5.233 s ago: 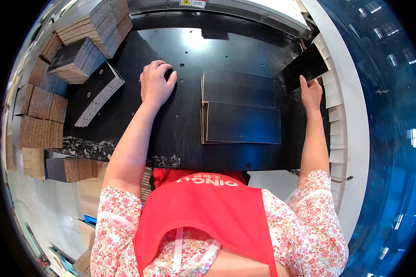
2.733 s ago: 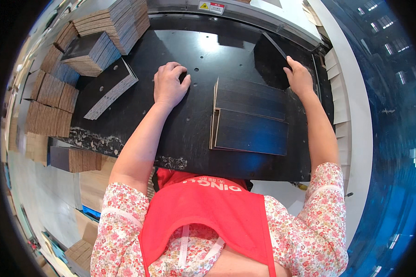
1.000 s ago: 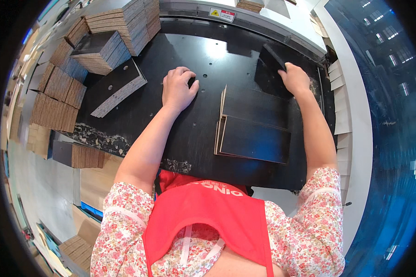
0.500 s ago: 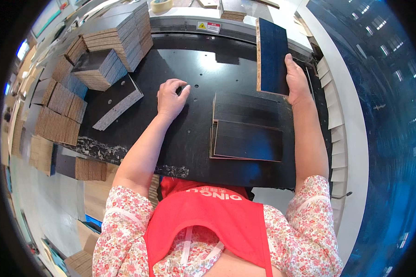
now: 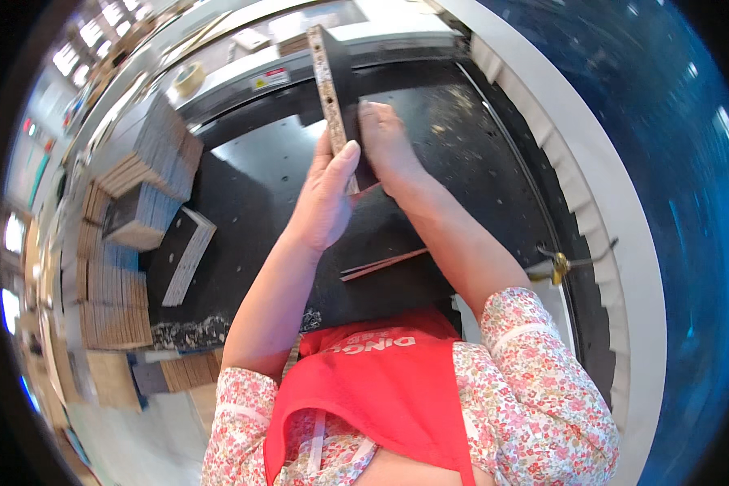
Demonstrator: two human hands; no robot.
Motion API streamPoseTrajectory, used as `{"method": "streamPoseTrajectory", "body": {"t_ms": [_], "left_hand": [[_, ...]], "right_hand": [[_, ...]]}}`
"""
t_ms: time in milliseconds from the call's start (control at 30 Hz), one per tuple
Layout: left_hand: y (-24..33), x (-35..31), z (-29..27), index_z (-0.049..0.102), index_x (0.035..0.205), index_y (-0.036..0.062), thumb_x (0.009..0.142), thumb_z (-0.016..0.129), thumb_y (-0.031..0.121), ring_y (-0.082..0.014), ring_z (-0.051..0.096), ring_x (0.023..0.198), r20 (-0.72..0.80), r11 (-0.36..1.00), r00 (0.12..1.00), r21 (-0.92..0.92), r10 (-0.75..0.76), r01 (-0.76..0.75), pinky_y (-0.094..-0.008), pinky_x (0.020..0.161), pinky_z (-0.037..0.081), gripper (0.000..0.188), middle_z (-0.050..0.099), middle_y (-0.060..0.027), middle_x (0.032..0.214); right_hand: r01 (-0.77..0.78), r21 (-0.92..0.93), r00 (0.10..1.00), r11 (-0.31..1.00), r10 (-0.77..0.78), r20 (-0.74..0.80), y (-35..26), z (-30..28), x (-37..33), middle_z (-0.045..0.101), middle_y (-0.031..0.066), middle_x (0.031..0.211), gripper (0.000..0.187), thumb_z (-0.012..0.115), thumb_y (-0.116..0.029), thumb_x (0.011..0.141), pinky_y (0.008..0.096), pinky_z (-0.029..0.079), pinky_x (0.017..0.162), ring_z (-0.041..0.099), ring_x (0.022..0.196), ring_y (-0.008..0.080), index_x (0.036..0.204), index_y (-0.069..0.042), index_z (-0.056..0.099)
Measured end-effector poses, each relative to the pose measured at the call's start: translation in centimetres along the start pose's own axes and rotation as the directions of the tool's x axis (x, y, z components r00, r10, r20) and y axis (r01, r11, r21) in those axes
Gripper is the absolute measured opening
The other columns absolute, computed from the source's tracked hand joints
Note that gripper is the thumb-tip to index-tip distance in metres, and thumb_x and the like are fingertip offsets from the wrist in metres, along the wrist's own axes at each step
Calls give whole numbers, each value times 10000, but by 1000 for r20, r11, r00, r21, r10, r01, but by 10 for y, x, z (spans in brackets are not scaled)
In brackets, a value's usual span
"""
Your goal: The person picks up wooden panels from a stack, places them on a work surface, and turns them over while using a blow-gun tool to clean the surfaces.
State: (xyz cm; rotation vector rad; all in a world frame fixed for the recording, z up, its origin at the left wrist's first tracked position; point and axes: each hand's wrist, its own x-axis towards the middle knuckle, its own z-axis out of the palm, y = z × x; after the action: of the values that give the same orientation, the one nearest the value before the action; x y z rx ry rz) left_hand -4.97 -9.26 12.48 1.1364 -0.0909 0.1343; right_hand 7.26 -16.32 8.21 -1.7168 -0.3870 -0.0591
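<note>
A dark chipboard panel [image 5: 327,93] stands on its narrow end above the black worktop [image 5: 267,174], its raw edge turned toward me and showing small holes. My left hand [image 5: 324,198] grips its lower part, thumb on the edge and fingers round the left side. Against the panel's right face lies my right hand [image 5: 390,150] with bent fingers; the far fingertips are hidden. Below both hands, thin dark panels [image 5: 385,263] lie on the worktop, partly covered by my right forearm.
Stacked chipboard pieces [image 5: 146,154] line the worktop's left side, with a lone panel [image 5: 190,255] lying beside them. A roll of tape [image 5: 189,79] sits past the back rail. A pale pleated strip [image 5: 543,138] and a metal fitting with a yellow part [image 5: 557,267] are on the right.
The panel has come from the right to the middle in my right hand and turned edge-on. My left hand, empty before, has moved right and taken hold of it. The view has swung round.
</note>
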Motion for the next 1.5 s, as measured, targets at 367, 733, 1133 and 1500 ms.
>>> {"method": "streamPoseTrajectory", "body": {"t_ms": [367,733,1133,1500], "left_hand": [[-21,105,-61,364,1361,81,882,639,534,-329,505,1131,-202,958,977,-286,-68,8,-480,951,458,714,425,-156,1314],[-92,159,-72,274,1477,73,843,577,616,-391,509,1087,-346,883,887,-451,-306,129,-536,930,453,888,385,-201,1382],[-88,157,-74,487,1322,75,948,428,564,-401,537,1040,-293,870,875,-430,-386,240,-543,881,480,618,527,-194,1250],[-93,162,-69,566,1247,151,932,474,543,-331,565,945,-246,921,900,-248,-361,302,-491,790,486,512,615,-111,1121]], "right_hand": [[423,-778,713,465,-700,-31,23,-175,-241,507,221,1311,640,628,-115,894,504,387,980,520,1144,349,1449,-42,317],[-184,-760,826,623,-322,-463,127,-234,-252,450,200,1426,464,503,-236,990,484,285,1104,421,1290,357,1362,37,457],[116,-479,984,870,-166,-63,32,-201,-208,587,175,912,256,601,-122,933,428,525,673,631,790,363,1154,-14,528],[1,-908,991,418,124,58,-17,-174,-168,660,162,756,268,552,-310,965,452,549,582,678,674,359,929,-44,536]]}}
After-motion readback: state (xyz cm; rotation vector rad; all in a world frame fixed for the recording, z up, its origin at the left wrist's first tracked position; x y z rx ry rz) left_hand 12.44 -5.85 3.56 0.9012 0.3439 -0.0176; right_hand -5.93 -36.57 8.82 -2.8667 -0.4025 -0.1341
